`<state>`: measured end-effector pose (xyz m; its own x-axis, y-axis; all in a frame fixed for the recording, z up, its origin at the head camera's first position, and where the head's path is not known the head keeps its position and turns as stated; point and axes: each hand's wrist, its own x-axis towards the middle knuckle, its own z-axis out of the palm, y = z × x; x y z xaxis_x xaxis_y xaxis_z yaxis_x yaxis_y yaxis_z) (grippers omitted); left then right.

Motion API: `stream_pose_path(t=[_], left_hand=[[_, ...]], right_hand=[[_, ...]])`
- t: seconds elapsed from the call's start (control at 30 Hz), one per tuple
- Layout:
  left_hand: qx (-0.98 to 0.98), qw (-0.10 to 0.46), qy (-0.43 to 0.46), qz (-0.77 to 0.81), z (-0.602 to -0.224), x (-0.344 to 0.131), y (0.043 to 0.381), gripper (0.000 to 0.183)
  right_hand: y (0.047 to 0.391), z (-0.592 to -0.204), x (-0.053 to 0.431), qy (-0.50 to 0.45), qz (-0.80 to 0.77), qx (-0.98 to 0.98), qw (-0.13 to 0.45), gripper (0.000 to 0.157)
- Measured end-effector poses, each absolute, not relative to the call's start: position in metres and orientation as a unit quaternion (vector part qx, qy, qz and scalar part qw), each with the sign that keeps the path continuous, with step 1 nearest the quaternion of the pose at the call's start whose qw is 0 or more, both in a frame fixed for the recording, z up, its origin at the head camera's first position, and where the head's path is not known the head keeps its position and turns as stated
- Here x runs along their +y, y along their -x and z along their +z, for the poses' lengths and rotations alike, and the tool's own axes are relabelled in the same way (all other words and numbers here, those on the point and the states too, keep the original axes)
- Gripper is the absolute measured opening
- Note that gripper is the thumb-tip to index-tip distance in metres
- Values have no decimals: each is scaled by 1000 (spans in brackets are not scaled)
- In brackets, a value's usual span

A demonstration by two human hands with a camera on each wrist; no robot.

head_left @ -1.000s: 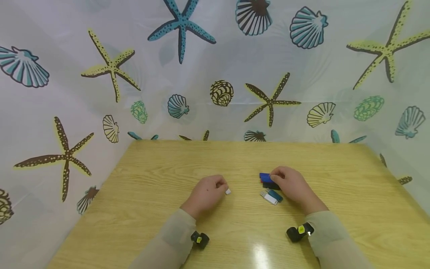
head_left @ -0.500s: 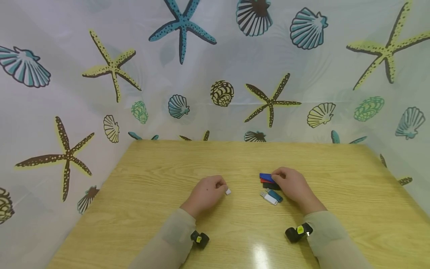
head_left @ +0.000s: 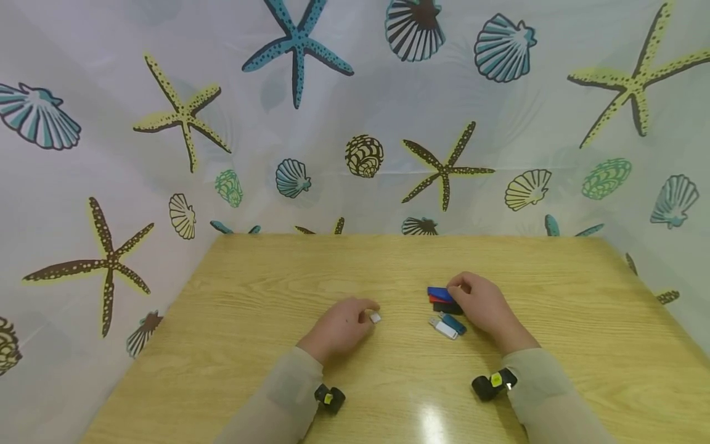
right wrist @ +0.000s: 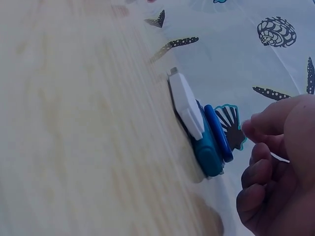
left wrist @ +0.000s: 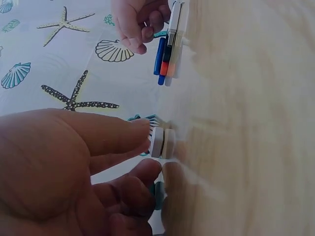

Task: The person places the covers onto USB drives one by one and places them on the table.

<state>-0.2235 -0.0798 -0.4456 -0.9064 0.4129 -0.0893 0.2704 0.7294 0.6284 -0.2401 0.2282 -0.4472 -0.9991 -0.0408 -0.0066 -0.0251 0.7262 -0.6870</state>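
On the table right beside my left hand [head_left: 345, 327] lies a small white block [head_left: 375, 317]. In the left wrist view the fingertips are right at this block [left wrist: 156, 142], with the fingers relaxed and not wrapped round it. My right hand [head_left: 482, 305] hovers by the USB sticks, its fingers loosely bent and holding nothing. Nearest to it is a blue stick [head_left: 438, 293], lying over a red one [head_left: 440, 300] and a black one [head_left: 445, 307]. Just in front lie a white USB stick [head_left: 444, 328] and a teal one [head_left: 453, 322], side by side.
The wooden table [head_left: 266, 277] meets a pale curtain [head_left: 333, 111] printed with shells and starfish at its back and sides. Wrist cameras are strapped at both sleeves, the left camera [head_left: 330, 398] and the right camera [head_left: 493, 383].
My left hand has let go of the small white block, its index finger lifting and straightening. The right hand has shifted slightly off the blue stick, showing more of the red and black ones.
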Motion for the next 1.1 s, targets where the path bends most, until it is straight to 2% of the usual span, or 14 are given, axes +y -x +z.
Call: stream_pose_path(t=[0.13,0.4,0.77,1.1], left_hand=[[926,119,-195,302,-447,-79,224,37],[933,124,-192,277,-448,-79,223,9],[940,111,-196,257,-447,-79,221,6],[940,106,-186,265,-445,-78,220,8]], right_hand=[[240,-446,227,26,-370,929,3,24],[238,-445,225,36,-366,930,0,24],[236,-441,223,58,-364,929,1,20],[234,-439,218,109,-355,928,41,13]])
